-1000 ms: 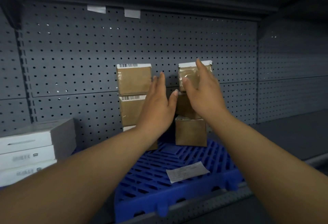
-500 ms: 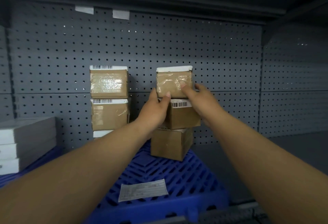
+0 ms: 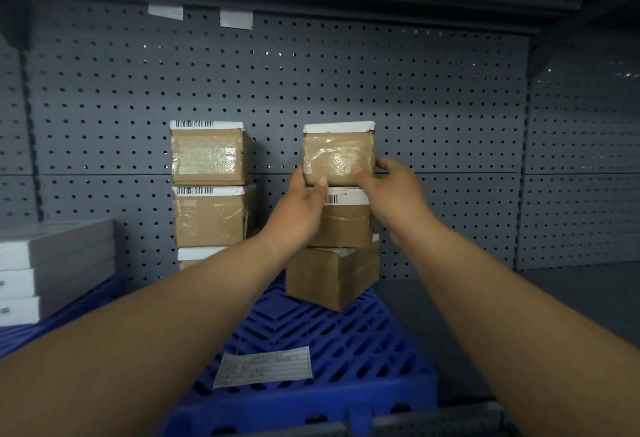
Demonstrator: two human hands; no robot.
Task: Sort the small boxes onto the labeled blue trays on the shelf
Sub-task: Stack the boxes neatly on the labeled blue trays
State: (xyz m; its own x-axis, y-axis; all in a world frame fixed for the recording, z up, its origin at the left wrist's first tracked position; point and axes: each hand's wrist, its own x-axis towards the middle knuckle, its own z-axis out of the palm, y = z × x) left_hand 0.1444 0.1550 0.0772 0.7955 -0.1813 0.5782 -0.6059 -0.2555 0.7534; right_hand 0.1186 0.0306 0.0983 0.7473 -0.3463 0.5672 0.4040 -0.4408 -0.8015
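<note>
On the right-hand stack of the blue tray (image 3: 346,343), the top box (image 3: 337,154) - small, brown and taped - sits between the two hands. The left hand (image 3: 301,208) grips its lower left corner, thumb pressed on the front face and the other fingers hidden behind the left side. The right hand (image 3: 391,194) grips the lower right corner the same way, thumb on the front and fingers curled round the right side.

The box is upright, its white-labelled top level. Its underside is at or just above the middle box (image 3: 341,225) - the hands cover the seam, so I cannot tell whether the two touch. That middle box rests on a bottom box (image 3: 329,274), which is turned at an angle on the tray's slats.

Just to the left a second stack (image 3: 209,215) of like boxes stands against the grey pegboard (image 3: 433,107). A paper label (image 3: 264,366) lies flat on the near part of the tray. Well off to the left is a pile of white boxes (image 3: 52,270).
</note>
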